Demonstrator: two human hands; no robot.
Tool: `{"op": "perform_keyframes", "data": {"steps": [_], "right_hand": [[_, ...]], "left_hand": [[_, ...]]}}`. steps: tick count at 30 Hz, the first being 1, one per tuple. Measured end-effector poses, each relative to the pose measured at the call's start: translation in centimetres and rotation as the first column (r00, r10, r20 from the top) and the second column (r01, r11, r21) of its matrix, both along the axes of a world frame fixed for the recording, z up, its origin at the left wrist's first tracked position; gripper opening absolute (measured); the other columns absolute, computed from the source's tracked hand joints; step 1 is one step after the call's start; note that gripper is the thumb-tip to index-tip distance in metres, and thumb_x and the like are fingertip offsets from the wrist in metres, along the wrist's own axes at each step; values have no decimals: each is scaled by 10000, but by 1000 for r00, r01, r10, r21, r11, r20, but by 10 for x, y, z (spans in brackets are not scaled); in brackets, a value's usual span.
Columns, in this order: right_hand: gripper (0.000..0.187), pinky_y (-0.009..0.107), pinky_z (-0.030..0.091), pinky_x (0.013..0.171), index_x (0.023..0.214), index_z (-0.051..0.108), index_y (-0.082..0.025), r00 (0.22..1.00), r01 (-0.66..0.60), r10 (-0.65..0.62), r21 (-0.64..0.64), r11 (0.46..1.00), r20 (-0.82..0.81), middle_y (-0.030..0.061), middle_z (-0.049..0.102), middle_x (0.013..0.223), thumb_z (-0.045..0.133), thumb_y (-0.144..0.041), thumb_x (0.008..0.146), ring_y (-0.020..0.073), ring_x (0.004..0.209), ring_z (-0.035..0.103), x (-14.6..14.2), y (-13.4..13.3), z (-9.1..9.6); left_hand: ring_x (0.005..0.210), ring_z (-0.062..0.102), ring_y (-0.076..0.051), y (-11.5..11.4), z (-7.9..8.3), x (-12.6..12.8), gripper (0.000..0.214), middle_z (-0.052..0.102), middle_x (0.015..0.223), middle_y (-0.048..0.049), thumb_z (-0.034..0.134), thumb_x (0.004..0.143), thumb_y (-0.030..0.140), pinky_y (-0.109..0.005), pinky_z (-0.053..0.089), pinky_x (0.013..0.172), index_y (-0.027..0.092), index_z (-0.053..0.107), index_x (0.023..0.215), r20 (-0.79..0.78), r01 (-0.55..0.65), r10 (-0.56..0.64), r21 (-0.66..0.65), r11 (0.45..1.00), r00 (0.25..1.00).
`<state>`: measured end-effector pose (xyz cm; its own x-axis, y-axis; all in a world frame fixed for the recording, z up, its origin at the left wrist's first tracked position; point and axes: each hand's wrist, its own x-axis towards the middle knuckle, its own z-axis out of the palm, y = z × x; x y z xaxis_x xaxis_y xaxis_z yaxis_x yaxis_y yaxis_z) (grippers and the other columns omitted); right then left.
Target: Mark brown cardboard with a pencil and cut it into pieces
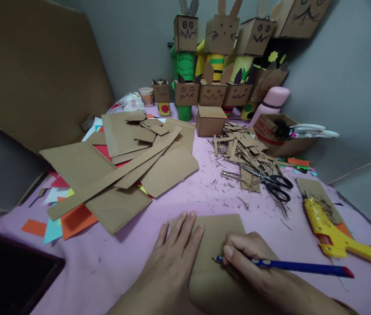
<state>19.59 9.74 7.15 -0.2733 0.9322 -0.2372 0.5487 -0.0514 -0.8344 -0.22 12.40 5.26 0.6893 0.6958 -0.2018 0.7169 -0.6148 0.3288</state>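
Observation:
A piece of brown cardboard [218, 227] lies flat on the pink tablecloth right in front of me. My left hand [179, 249] rests spread over its left edge, fingers stretched out and pressing on it. In my right hand [247, 258] is a blue pencil [297, 265] with a red end, pinched between thumb and fingers. The pencil's dark tip is at the cardboard's surface near its middle. No clear drawn line can be made out there. My right hand and forearm hide the lower right part of the cardboard.
Cardboard sheets and strips [120, 175] lie heaped at left over coloured paper. Black-handled scissors [277, 186] lie beside cardboard scraps [244, 146]. A yellow glue gun [331, 232] is at right, a dark tablet-like device [11, 275] at lower left. Cardboard animal figures [187, 94] and a pink bottle [272, 103] stand behind.

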Motion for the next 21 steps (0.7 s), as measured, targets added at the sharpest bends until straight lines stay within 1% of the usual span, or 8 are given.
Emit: {"op": "perform_keyframes", "data": {"steps": [5,10,16,21], "right_hand": [[324,226,306,501,573,352,-224,1000,-13,13,5,1000,-11,-50,431,543,364,-280,892,107,532,447,-2,-5,-1],[335,233,287,488,571,349,-225,1000,-29,29,16,999,-7,-55,401,529,367,-300,897,107,513,419,-1,-8,-2],[317,232,310,521,578,381,-220,999,-34,34,34,999,-9,-44,466,565,372,-280,889,112,556,467,0,-7,-2],[306,225,330,537,594,420,-214,998,-53,55,43,998,-39,-44,484,564,373,-277,890,112,560,487,0,-10,-3]], "left_hand": [[1396,120,-433,-1,-4,-2,1197,153,1526,-231,773,429,550,-670,176,1070,95,303,1432,73,-6,6,1,1000,997],[1399,100,-430,-1,0,-1,1216,123,1524,-233,773,435,569,-669,168,1071,87,284,1438,54,-12,13,-15,1000,998],[1405,54,-410,1,5,1,1268,58,1531,-207,778,405,620,-654,119,1086,117,260,1447,-4,-32,31,-102,994,999],[1413,19,-381,-2,5,-1,1309,21,1542,-183,787,386,627,-620,105,1103,145,214,1460,3,-48,49,-98,994,999]]}}
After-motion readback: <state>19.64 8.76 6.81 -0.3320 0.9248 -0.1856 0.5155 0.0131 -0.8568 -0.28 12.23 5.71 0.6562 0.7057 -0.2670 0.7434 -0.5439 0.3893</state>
